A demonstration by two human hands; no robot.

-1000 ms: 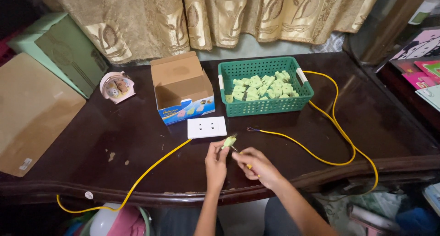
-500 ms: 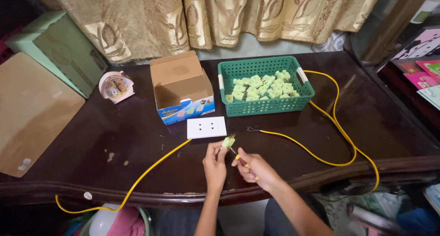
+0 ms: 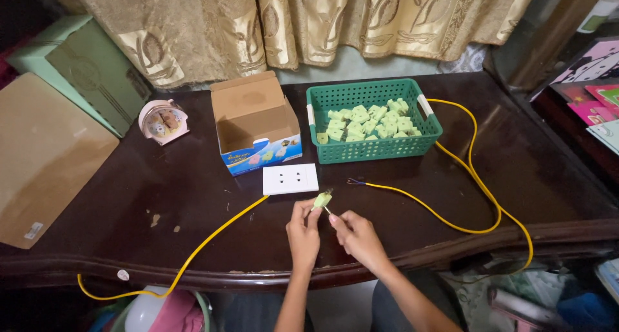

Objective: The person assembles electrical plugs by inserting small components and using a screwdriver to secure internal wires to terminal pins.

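Head view, one moment. Landmark: white socket plate [image 3: 291, 178], lying flat near the middle of the dark wooden surface [image 3: 129, 203].

Left hand [image 3: 303, 232]: just in front of the socket plate, toward the near edge. Fingers pinched on a small pale green plug piece [image 3: 322, 200], which is lifted clear of the surface just below the plate's right corner. A yellow cable [image 3: 213, 238] runs from this hand leftward and forward, away from the plate, and drops over the near edge.

Right hand [image 3: 356, 237]: beside the left hand, on the plate's near right. Fingertips closed on a thin tool with a light tip, pointed at the green piece; the tool is too small to identify. The two hands are almost touching.

Second yellow cable [image 3: 451, 225]: bare end lies just right of the socket plate, loops right, then back up to the basket's right handle.

Green plastic basket [image 3: 374, 150]: behind and right of the plate, holding a heap of pale green pieces [image 3: 367, 122] like the one held.

Open cardboard box [image 3: 255, 122]: directly behind the plate, flap up, blue printed front.

Small pink clock [image 3: 162, 120]: behind and well left of the plate.

Flat brown board [image 3: 45, 158]: far left of the plate, overlapping the edge.
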